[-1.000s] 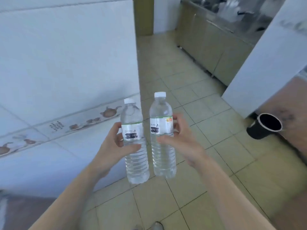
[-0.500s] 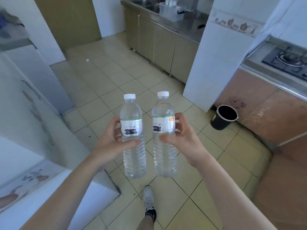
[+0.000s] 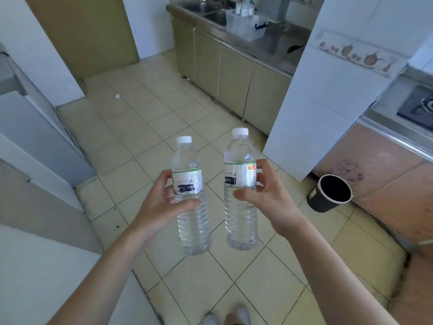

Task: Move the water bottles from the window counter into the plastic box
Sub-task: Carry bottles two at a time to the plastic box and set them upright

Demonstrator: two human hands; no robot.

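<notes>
Both bottles had drifted a little apart since half a second before. Left hand (image 3: 161, 202) grasped the left bottle (image 3: 191, 195) at its label; right hand (image 3: 269, 198) grasped the right bottle (image 3: 240, 191), upright above the floor. Far ahead, the plastic box (image 3: 246, 28) stood on the counter (image 3: 278, 51).

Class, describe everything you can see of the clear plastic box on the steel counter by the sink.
The clear plastic box is a translucent, whitish, rectangular tub with no lid on it and a dark clip handle on its right end. It sits upright on the far steel counter, just right of the sink basin. Several clear bottles stand upright inside it. Neither hand touches it.
</notes>
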